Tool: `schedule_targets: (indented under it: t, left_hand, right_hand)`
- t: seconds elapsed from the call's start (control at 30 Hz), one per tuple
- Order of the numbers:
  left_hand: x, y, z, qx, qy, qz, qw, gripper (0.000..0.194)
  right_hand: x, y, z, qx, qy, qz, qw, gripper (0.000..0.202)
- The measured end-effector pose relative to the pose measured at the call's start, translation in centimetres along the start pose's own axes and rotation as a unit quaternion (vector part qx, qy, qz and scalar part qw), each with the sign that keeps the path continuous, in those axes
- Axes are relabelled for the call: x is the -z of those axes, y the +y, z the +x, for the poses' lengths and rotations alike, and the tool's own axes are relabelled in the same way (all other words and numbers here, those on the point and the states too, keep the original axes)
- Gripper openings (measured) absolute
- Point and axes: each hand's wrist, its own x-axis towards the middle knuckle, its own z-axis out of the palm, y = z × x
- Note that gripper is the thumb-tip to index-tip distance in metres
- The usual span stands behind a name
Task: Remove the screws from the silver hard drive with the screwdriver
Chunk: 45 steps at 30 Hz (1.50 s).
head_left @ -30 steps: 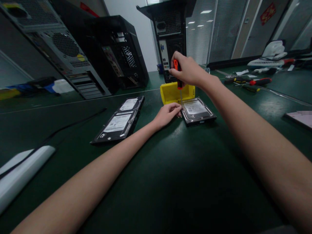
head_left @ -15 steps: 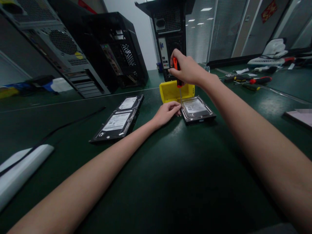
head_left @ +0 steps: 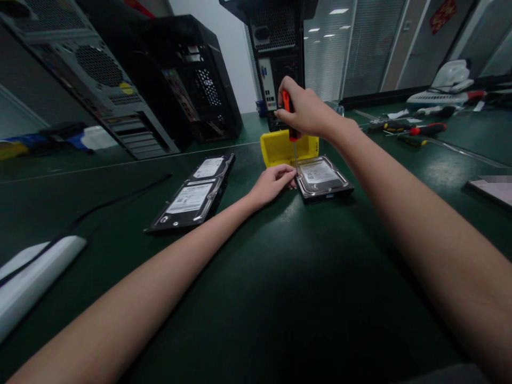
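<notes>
My right hand (head_left: 300, 109) is wrapped round the orange-and-black handle of a screwdriver (head_left: 293, 133), held upright. Its thin shaft points down to the left edge of a hard drive (head_left: 326, 184), which lies label up on the green table. At that same edge my left hand (head_left: 274, 185) rests on the table, fingers closed against the drive's side near the screwdriver tip; its fingertips are partly hidden. Just behind the drive stands a yellow plastic tray (head_left: 276, 148). Left of my left hand, two more hard drives (head_left: 190, 198) lie end to end.
Several computer cases stand at the back: a grey one (head_left: 100, 66), an open black one (head_left: 224, 80) and another (head_left: 298, 53) behind the tray. Loose tools, including a red-and-black screwdriver (head_left: 428, 129), lie at the right. A black cable (head_left: 116, 201) crosses a white object (head_left: 44, 277) at the left.
Both hands hold nearly the same pose, the screwdriver still upright at the drive's edge. The whole view has shifted very slightly.
</notes>
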Motion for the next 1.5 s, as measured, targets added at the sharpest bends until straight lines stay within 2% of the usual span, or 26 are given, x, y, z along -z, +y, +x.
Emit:
schedule_targets:
  t: [0.23, 0.6, 0.93, 1.1, 1.3, 1.5]
  left_hand:
    - [-0.1, 0.2, 0.0, 0.001, 0.004, -0.005, 1.000, 0.024]
    - [0.1, 0.4, -0.1, 0.011, 0.004, -0.012, 1.000, 0.024]
    - [0.1, 0.7, -0.2, 0.014, 0.006, -0.008, 1.000, 0.023]
    - [0.2, 0.9, -0.3, 0.012, 0.004, -0.011, 1.000, 0.022]
    - [0.2, 0.8, -0.3, 0.016, 0.002, -0.012, 1.000, 0.023]
    - [0.3, 0.7, -0.4, 0.016, 0.003, 0.000, 1.000, 0.025]
  right_hand:
    - [0.8, -0.4, 0.1, -0.008, -0.033, 0.009, 0.999, 0.026]
    - [1.3, -0.8, 0.8, -0.026, -0.012, 0.032, 0.999, 0.028]
    - [2.1, -0.8, 0.7, -0.009, -0.039, 0.095, 0.995, 0.029]
    - [2.1, -1.3, 0.5, 0.038, -0.001, 0.079, 0.996, 0.028]
    - [1.9, -1.5, 0.5, 0.030, -0.008, 0.038, 0.999, 0.029]
    - [1.7, -1.5, 0.3, 0.018, -0.010, 0.053, 0.998, 0.033]
